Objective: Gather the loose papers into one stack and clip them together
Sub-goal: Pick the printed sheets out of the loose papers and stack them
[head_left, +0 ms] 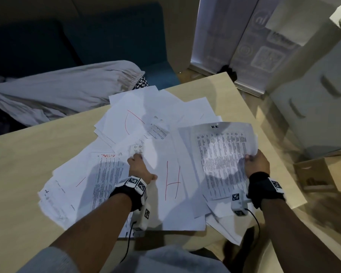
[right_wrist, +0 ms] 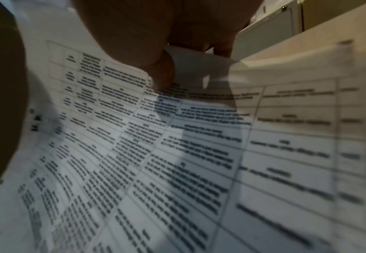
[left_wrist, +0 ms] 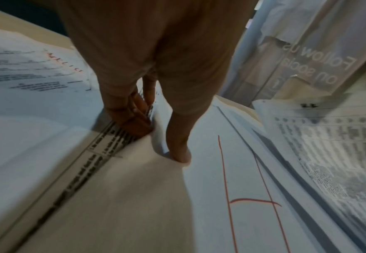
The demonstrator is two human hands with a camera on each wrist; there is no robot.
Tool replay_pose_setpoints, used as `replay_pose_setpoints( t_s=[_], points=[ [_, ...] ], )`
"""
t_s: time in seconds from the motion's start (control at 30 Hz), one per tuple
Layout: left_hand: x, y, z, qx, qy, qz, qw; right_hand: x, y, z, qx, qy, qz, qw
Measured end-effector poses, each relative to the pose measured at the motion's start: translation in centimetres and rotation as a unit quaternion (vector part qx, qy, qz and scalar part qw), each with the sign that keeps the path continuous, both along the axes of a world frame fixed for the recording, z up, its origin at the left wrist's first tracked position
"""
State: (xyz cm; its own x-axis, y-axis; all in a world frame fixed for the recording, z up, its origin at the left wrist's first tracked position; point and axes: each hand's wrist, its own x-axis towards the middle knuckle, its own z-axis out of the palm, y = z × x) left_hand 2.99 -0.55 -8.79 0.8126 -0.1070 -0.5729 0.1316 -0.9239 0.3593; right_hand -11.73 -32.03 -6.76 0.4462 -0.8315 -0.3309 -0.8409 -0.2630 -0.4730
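Several loose white papers point(head_left: 146, 115) lie spread and overlapping on the pale wooden table point(head_left: 28, 174). My left hand point(head_left: 139, 164) sits in the middle of the pile. Its fingers point(left_wrist: 134, 116) curl under the left edge of a sheet marked with a red H point(head_left: 171, 184) while the thumb presses on top point(left_wrist: 179, 154). Left of it lies a printed sheet headed in red point(head_left: 108, 174). My right hand point(head_left: 254, 160) pinches the right edge of a printed table sheet point(head_left: 220, 154) and holds it raised off the pile; the thumb point(right_wrist: 162, 73) lies on its printed face point(right_wrist: 177, 154).
A white drawer cabinet point(head_left: 313, 105) and an open cardboard box point(head_left: 319, 174) stand off the table's right edge. A printed banner point(head_left: 244, 36) stands behind the far corner. Grey cloth point(head_left: 57, 91) lies on a dark sofa beyond the far left edge.
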Motion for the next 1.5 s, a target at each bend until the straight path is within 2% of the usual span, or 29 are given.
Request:
replay_pose_setpoints(
  t_s=[0.07, 0.17, 0.23, 0.3, 0.4, 0.57, 0.6, 0.7, 0.83, 0.93, 1.07, 1.23, 1.43, 1.5],
  points=[
    [0.1, 0.2, 0.0, -0.029, 0.003, 0.015, 0.999, 0.0, 0.3, 0.6, 0.012, -0.017, 0.007, 1.0],
    [-0.5, 0.5, 0.4, -0.093, -0.024, -0.016, 0.995, 0.3, 1.7, 1.3, 0.05, -0.037, 0.045, 0.997],
    [-0.6, 1.0, 0.1, -0.091, -0.071, -0.015, 0.993, 0.6, 3.3, 1.3, 0.077, -0.027, 0.082, 0.993],
    [-0.2, 1.9, 0.2, -0.056, -0.102, 0.049, 0.992, 0.9, 5.0, 0.9, 0.101, -0.01, 0.116, 0.988],
    [0.1, 3.0, 0.6, 0.01, -0.051, 0.115, 0.992, 1.3, 7.0, -0.2, 0.121, -0.005, 0.129, 0.984],
    [1.3, 3.9, 0.0, -0.045, 0.009, 0.144, 0.989, 1.7, 8.8, -1.1, 0.126, 0.012, 0.126, 0.984],
    [1.2, 4.0, -0.1, -0.037, 0.007, 0.143, 0.989, 1.7, 8.9, -1.2, 0.128, 0.014, 0.128, 0.983],
    [0.7, 3.8, 0.0, 0.015, -0.032, 0.07, 0.997, 1.7, 9.1, -1.3, 0.133, 0.03, 0.133, 0.982],
    [0.7, 3.0, 0.2, -0.035, -0.01, 0.084, 0.996, 1.5, 9.3, -1.7, 0.124, 0.059, 0.126, 0.983],
    [0.8, 3.0, 0.3, -0.058, -0.01, 0.033, 0.998, 1.4, 9.2, -2.1, 0.115, 0.064, 0.13, 0.983],
    [1.3, 3.3, 0.5, -0.031, -0.054, 0.068, 0.996, 1.3, 8.7, -2.2, 0.122, 0.06, 0.11, 0.985],
    [2.0, 3.3, 1.3, -0.107, -0.049, 0.114, 0.987, 1.4, 8.6, -1.3, 0.124, 0.055, 0.095, 0.986],
    [5.1, 5.8, 3.3, -0.209, -0.139, 0.201, 0.947, 1.7, 8.8, -1.3, 0.121, 0.053, 0.096, 0.987],
    [5.8, 7.1, 4.0, -0.247, -0.133, 0.212, 0.936, 1.7, 8.8, -1.3, 0.128, 0.051, 0.093, 0.986]
  ],
)
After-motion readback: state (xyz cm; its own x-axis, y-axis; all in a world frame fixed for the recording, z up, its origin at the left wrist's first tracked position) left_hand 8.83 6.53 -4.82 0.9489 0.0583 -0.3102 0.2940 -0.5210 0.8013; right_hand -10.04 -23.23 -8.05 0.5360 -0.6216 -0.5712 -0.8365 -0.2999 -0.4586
